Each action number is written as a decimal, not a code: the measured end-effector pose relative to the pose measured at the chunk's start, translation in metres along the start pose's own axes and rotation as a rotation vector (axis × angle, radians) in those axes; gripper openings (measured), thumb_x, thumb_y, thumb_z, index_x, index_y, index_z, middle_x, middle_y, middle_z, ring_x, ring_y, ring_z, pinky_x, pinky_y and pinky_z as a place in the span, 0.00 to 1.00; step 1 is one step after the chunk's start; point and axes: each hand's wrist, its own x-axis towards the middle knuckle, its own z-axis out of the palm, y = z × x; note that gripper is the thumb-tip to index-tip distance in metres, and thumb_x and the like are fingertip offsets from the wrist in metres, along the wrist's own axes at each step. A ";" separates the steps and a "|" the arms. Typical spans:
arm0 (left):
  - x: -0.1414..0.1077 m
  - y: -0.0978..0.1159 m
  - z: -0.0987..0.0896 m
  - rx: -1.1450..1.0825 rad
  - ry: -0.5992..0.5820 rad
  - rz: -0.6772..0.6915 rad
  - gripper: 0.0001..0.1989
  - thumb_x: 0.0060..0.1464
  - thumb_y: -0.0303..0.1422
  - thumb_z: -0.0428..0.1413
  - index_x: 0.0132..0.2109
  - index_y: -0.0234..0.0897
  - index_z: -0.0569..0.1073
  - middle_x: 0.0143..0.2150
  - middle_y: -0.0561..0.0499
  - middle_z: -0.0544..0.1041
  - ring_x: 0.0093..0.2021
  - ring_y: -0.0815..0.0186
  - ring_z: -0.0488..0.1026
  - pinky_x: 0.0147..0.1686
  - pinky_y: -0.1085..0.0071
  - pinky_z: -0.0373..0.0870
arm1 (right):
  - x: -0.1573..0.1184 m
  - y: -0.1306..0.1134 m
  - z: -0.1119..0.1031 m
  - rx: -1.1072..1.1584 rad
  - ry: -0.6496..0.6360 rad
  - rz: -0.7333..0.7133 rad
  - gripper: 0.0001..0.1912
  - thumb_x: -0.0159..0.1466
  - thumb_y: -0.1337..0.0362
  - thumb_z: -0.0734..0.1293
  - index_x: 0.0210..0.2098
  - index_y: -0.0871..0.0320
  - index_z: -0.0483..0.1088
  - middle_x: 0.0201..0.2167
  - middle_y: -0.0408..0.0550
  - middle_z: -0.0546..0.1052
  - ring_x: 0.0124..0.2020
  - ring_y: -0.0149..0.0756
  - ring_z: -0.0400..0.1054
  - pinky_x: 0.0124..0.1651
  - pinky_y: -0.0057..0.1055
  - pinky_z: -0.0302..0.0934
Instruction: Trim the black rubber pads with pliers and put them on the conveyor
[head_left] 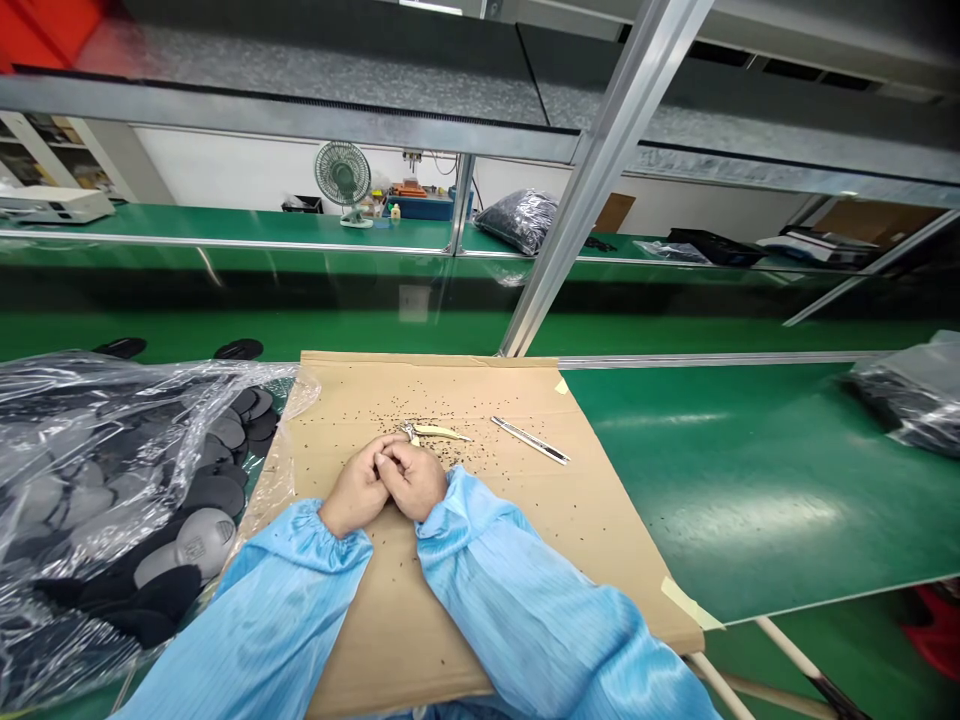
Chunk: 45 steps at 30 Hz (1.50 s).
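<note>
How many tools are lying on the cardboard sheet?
2: yellow-handled pliers just beyond the clasped hands, and a slim metal tool to their right, both on the cardboard. Anything under the hands would be hidden.

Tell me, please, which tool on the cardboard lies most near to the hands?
The pliers with pale yellow handles lie nearest, their metal head just beyond the left hand and right hand. The slim metal tool lies farther right, apart from both hands.

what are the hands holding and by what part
Nothing visible: the left hand and right hand are clasped together, and the yellow-handled pliers lie just beyond them, seemingly not gripped. Anything small inside the clasp would be hidden.
</note>
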 end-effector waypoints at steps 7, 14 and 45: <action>0.000 0.000 0.000 0.012 -0.001 0.002 0.24 0.50 0.24 0.49 0.56 0.32 0.66 0.54 0.42 0.71 0.54 0.60 0.69 0.56 0.62 0.64 | 0.000 0.000 0.000 0.008 0.012 -0.018 0.10 0.63 0.63 0.61 0.27 0.57 0.70 0.22 0.41 0.70 0.25 0.29 0.62 0.29 0.24 0.53; 0.000 -0.002 0.000 -0.002 -0.006 0.001 0.24 0.50 0.24 0.49 0.56 0.32 0.65 0.53 0.42 0.72 0.53 0.60 0.69 0.56 0.61 0.65 | 0.000 -0.002 -0.002 -0.003 0.006 -0.004 0.11 0.63 0.63 0.61 0.26 0.57 0.70 0.21 0.41 0.70 0.24 0.29 0.62 0.29 0.24 0.53; 0.000 -0.001 0.000 0.009 0.007 -0.003 0.25 0.48 0.24 0.50 0.56 0.34 0.66 0.53 0.44 0.72 0.54 0.60 0.69 0.56 0.61 0.65 | 0.000 -0.001 -0.001 -0.008 -0.014 -0.003 0.10 0.63 0.64 0.61 0.27 0.57 0.70 0.22 0.41 0.71 0.26 0.30 0.63 0.30 0.25 0.55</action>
